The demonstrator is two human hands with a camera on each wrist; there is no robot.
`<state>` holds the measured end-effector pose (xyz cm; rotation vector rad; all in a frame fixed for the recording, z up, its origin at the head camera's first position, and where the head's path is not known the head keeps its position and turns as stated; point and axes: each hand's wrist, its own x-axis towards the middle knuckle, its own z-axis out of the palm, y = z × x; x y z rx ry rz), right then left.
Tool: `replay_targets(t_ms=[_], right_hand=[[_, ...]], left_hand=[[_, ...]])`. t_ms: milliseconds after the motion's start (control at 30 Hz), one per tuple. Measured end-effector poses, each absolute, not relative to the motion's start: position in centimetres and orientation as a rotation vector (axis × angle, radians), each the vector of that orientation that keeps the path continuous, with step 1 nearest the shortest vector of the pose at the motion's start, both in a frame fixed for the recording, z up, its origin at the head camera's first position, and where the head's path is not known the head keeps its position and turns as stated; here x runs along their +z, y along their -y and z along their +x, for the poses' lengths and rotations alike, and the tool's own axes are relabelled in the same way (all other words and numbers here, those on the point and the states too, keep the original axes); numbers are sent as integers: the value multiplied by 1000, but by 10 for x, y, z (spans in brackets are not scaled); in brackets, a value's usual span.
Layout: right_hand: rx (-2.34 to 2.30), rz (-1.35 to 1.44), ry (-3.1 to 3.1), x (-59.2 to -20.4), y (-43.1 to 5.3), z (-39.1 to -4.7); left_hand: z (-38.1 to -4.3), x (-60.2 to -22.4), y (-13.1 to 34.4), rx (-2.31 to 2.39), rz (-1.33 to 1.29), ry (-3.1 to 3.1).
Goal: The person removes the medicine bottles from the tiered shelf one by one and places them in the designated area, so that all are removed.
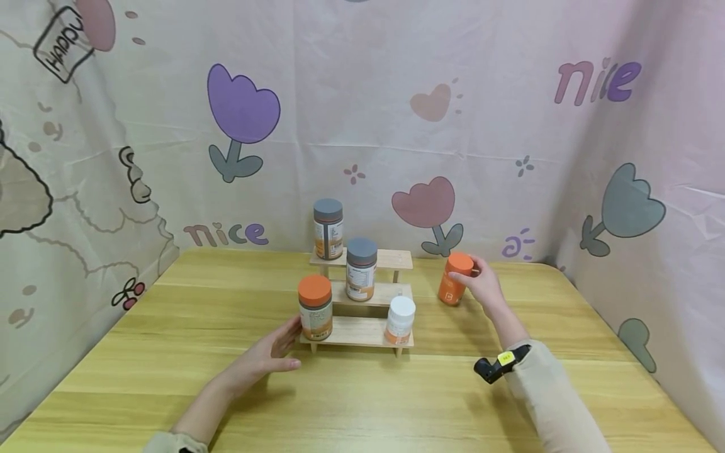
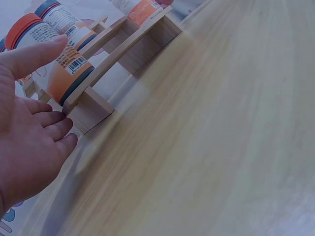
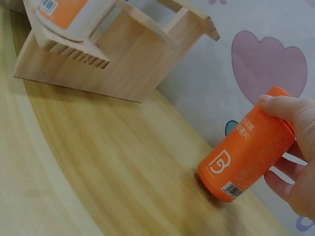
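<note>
My right hand (image 1: pixel 481 283) grips an orange bottle (image 1: pixel 451 286) near its cap, right of the wooden tiered stand (image 1: pixel 362 335). In the right wrist view the bottle (image 3: pixel 241 147) leans, its base close over the table, thumb on the near side and fingers behind. My left hand (image 1: pixel 263 358) is at the stand's left end with thumb and fingers spread apart. Its fingertips are right by an orange-capped jar (image 1: pixel 315 314) on the bottom step, and nothing is in its grasp. A white-capped bottle (image 1: pixel 400 324) occupies that step's right end.
One grey-capped jar (image 1: pixel 361 274) stands on the middle step; another grey-capped jar (image 1: pixel 328 233) is at the top step's left. The wood-grain table (image 1: pixel 396 402) carries the stand, with a printed cloth backdrop (image 1: pixel 351 113) behind and at both sides.
</note>
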<state>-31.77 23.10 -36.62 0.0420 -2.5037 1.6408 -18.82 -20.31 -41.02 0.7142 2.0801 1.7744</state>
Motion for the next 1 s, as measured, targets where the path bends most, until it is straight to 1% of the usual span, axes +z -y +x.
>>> replay_targets(t_ms=[267, 1000], right_hand=[[1639, 34, 2485, -374, -231, -318], [1624, 102, 2500, -368, -229, -306]], left_hand=[[-188, -410, 202, 1770, 685, -2082], [-188, -411, 203, 1777, 719, -2087]])
